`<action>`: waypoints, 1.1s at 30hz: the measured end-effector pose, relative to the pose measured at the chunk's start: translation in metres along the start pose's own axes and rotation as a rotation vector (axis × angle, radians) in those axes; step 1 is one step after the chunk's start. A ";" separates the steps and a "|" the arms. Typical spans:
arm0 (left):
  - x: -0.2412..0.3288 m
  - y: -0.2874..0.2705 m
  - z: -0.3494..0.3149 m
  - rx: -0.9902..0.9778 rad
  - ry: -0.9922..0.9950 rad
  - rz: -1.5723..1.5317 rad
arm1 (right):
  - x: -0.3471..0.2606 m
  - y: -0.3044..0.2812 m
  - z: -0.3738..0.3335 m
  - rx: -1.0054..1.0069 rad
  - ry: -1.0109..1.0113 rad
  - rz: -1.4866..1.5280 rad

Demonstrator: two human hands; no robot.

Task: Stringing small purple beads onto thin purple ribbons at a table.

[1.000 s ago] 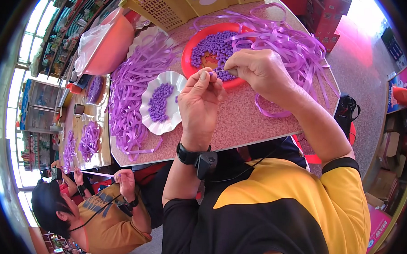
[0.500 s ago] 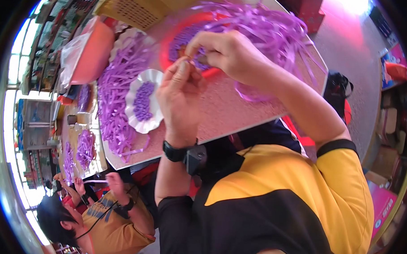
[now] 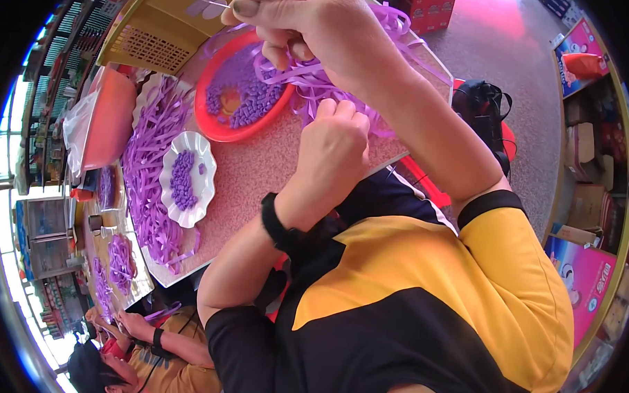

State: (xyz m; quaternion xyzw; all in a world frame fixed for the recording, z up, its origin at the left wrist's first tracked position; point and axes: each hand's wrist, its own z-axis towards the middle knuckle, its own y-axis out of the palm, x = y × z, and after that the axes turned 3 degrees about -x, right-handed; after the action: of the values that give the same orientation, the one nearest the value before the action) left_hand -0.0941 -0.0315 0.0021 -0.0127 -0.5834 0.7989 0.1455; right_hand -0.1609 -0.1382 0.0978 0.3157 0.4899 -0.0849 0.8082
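Right hand (image 3: 298, 17) pinching a thin pale strand (image 3: 215, 2), left hand (image 3: 333, 144) making a fist nearer the body, contents hidden, red bowl (image 3: 223, 133) of purple beads (image 3: 256, 107) sitting below the pinch

Ahead to your left, a yellow basket (image 3: 153, 44) and coral basin (image 3: 109, 124), to your right, a black bag (image 3: 479, 107) and pink box (image 3: 586, 273)

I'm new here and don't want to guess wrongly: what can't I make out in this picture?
All in the head view:
Left hand: its back hides anything the curled fingers may hold.
Right hand: cut off partly by the top edge.
Thin pale rod in that hand: too small to identify.
Yellow basket: top edge cuts it off; contents unseen.
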 end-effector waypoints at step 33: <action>-0.032 -0.058 -0.084 0.157 -0.727 -0.807 | 0.063 -0.017 0.062 -0.110 0.018 -0.377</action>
State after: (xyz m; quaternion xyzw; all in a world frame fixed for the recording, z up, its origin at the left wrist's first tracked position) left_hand -0.0344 0.0543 0.0248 0.5001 -0.4932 0.6737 0.2299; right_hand -0.0914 -0.1779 0.0574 0.1744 0.5514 -0.2052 0.7896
